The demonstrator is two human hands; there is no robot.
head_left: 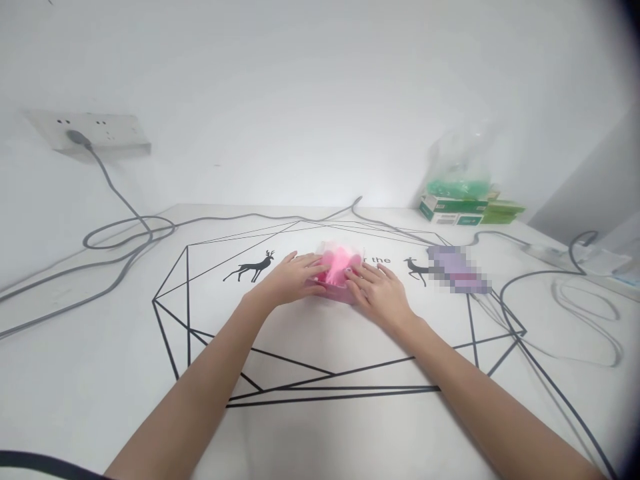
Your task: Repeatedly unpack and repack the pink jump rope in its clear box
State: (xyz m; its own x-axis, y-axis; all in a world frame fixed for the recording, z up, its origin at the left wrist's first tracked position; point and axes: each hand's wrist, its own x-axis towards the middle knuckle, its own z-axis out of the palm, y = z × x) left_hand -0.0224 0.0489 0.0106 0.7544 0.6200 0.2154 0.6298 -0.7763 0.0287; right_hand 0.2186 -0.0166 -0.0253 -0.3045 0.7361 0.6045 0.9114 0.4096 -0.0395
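Note:
Between my hands, at the middle of the table, sits a small pink box (334,291) with a clear, shiny cover. Inside or on top of it is a bright pink object (340,263) with rounded parts; its kind is hard to make out. My left hand (293,277) grips the box's left side, its thumb low at the front and its fingers reaching over the top. On the opposite side, my right hand (380,290) holds the right edge with bent fingers. Fingers hide both ends of the box.
A blurred-out purple phone-like item (457,269) lies to the right. Grey cables (120,267) run along the table's left and back, a black cable (550,387) along the right. Green-and-white boxes (453,208) under a plastic bag (460,167) stand at the back right.

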